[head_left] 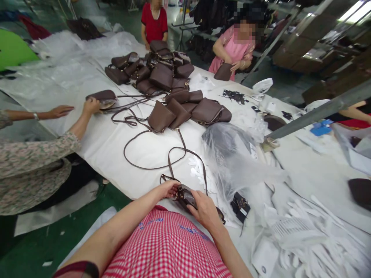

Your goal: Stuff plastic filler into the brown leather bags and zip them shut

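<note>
A dark brown handbag (pixel 187 197) lies at the table's near edge, against my checked apron. My left hand (pixel 169 189) grips its left end by the strap hardware, fingers curled. On the bag's upper side rests my right hand (pixel 204 208), thumb and fingers around it. The bag's opening appears to face up, though its inside is hard to make out. Its thin strap (pixel 188 148) loops out over the white table. Beyond the loop lie several more brown handbags (pixel 160 116), some leaning on each other.
A big heap of brown bags (pixel 159 75) fills the far middle. At left, a co-worker's hands (pixel 92 106) handle another bag. Clear plastic (pixel 228 154), black tags (pixel 240 207) and white strips (pixel 307 235) lie to the right. A metal pole (pixel 315 112) slants across. Two people stand behind the table.
</note>
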A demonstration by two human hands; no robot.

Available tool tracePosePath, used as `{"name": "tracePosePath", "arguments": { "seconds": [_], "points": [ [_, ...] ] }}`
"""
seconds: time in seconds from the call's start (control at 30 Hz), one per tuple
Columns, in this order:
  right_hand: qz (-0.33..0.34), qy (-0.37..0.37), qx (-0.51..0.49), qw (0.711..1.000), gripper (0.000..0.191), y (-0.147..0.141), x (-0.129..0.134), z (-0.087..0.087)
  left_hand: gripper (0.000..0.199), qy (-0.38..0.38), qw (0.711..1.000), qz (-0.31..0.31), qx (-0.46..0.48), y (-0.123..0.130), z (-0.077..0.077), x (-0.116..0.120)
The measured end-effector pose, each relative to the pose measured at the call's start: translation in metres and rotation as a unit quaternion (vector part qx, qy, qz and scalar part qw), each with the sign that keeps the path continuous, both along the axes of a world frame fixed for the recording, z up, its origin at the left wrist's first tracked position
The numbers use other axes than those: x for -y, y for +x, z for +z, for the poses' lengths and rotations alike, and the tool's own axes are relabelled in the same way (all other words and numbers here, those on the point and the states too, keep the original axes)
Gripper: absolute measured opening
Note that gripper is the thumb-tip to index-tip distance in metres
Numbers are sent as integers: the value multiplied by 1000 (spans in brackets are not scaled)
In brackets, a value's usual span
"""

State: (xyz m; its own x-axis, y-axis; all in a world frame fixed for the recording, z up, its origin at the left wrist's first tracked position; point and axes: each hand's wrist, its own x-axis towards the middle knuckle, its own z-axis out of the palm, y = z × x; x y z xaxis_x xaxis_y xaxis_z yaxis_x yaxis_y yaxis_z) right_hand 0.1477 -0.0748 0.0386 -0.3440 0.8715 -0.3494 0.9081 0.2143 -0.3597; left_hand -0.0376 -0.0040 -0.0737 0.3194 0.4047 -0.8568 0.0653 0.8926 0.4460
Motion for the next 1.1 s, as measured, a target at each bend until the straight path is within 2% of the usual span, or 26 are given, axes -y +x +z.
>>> {"name": "tracePosePath", "arguments": {
  "seconds": [0.07, 0.17, 0.23, 0.4, 0.47, 0.57, 0.63, 0.7, 0.8, 0.87, 0.97, 1.03, 1.1],
  "points": [
    [-6, 8, -11, 1000, 47, -1, 0, -2, 31, -5, 999, 32, 19, 2, 4, -6],
    [-13, 20, -30, 999, 45, -2, 1, -3, 24, 17, 993, 86, 76, 4, 19, -17],
    [-15, 27, -40, 999, 44, -1, 2, -4, 20, 37, 986, 105, 122, 5, 34, -25],
    [-20, 35, -69, 997, 42, 2, 1, -4, 13, 87, 973, 105, 186, -3, 77, -47],
    [-25, 26, -71, 997, 41, 1, -1, -1, 19, 137, 970, 75, 186, -15, 97, -58],
    [-32, 16, -68, 997, 41, 0, -1, 3, 27, 236, 958, -24, 158, -39, 130, -77],
    [-35, 15, -73, 997, 39, 0, 0, 3, 25, 295, 945, -78, 117, -54, 152, -88],
    [-37, 19, -81, 996, 39, 1, 1, -1, 20, 355, 924, -129, 65, -62, 170, -95],
    [-44, 50, -129, 989, 43, 2, -2, -2, 12, 435, 878, -200, 12, -58, 188, -92],
    [-77, 111, -187, 973, 46, 2, -11, 9, 14, 477, 851, -218, -15, -49, 197, -83],
    [-127, 199, -273, 933, 45, -5, -37, 47, 27, 535, 804, -253, -60, -37, 208, -69],
    [-138, 164, -341, 915, 45, -12, -61, 77, 28, 535, 785, -310, -39, -31, 216, -64],
    [-166, 54, -393, 903, 48, -21, -86, 100, 28, 498, 788, -361, 28, -27, 221, -63]
  ]
}}
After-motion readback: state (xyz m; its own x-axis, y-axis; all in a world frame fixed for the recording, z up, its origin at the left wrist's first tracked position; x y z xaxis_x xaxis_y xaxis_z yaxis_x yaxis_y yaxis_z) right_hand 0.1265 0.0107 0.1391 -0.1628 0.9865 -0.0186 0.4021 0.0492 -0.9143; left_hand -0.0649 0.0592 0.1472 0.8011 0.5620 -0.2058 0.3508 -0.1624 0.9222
